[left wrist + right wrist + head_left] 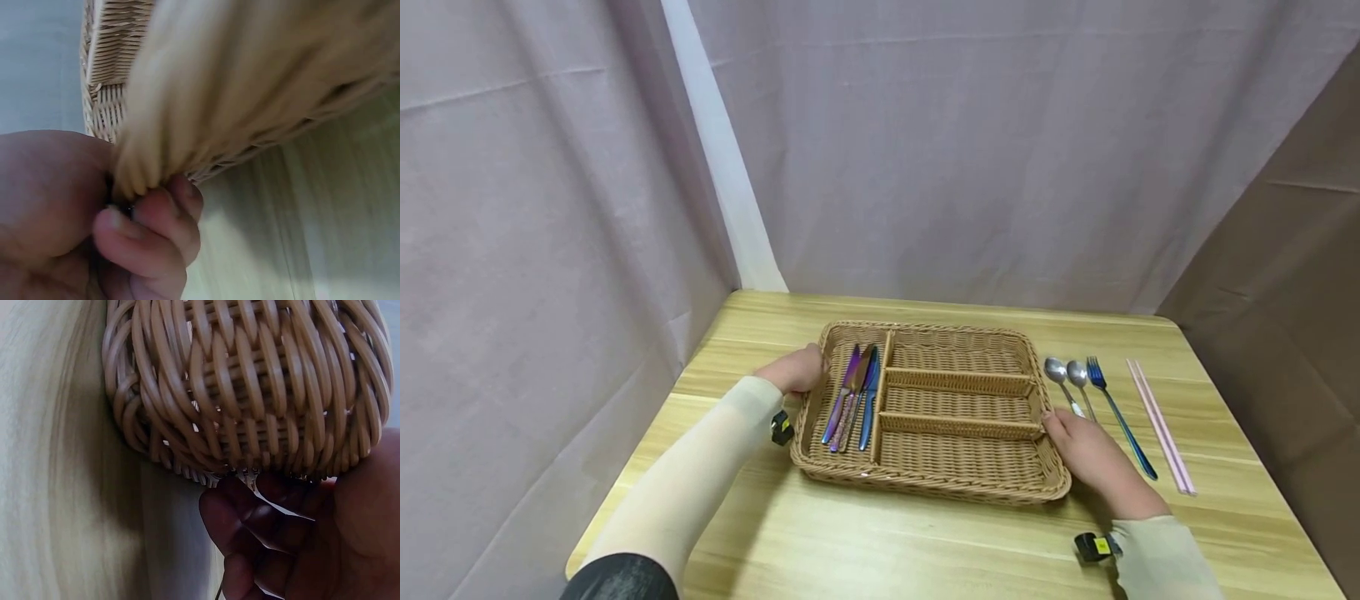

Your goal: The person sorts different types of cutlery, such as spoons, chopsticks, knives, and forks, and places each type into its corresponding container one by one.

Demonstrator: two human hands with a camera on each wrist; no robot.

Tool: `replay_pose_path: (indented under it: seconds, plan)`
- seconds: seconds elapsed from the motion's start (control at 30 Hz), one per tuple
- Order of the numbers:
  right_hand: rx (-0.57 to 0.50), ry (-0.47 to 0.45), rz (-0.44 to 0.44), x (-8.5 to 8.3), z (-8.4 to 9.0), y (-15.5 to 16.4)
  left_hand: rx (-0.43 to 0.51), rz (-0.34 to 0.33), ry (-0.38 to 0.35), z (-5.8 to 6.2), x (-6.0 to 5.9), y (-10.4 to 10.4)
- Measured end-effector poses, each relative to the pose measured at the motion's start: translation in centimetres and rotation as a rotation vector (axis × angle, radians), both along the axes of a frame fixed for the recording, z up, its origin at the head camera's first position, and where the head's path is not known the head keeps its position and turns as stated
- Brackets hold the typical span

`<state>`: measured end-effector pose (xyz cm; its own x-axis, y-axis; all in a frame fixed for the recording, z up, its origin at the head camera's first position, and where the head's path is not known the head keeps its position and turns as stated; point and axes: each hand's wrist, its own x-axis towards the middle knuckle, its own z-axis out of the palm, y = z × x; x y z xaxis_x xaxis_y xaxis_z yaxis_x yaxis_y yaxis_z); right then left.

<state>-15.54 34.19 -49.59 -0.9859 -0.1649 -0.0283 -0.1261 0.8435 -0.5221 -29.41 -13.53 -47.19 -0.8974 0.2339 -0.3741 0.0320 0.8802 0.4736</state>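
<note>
A brown wicker cutlery basket [955, 487] spans the space between my two hands in the head view. My left hand [801, 369] grips its left rim, and in the left wrist view the fingers [144, 247] curl under the woven edge. On the other side my right hand [1093, 450] holds the right end, thumb over the rim; the right wrist view has its fingers [234, 519] bent beneath the wicker wall [250, 394]. Several table knives [852, 400], purple, bronze and blue, lie in the long left compartment. The three compartments to the right hold nothing visible.
Right of the basket, two silver spoons [1056, 371], a blue fork [1112, 404] and pink chopsticks [1161, 425] lie on the wooden table [850, 558]. Grey curtains [962, 167] stand behind and left; a brown cloth [1285, 275] hangs at the right.
</note>
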Motion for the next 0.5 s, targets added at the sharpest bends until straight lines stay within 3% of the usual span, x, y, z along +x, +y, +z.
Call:
replay_pose_path:
  seconds: [0.5]
  plan:
    - [0.006,-0.007,-0.009,0.03,-0.03,-0.13,0.02,0.008,0.004,-0.39,0.31,-0.27]
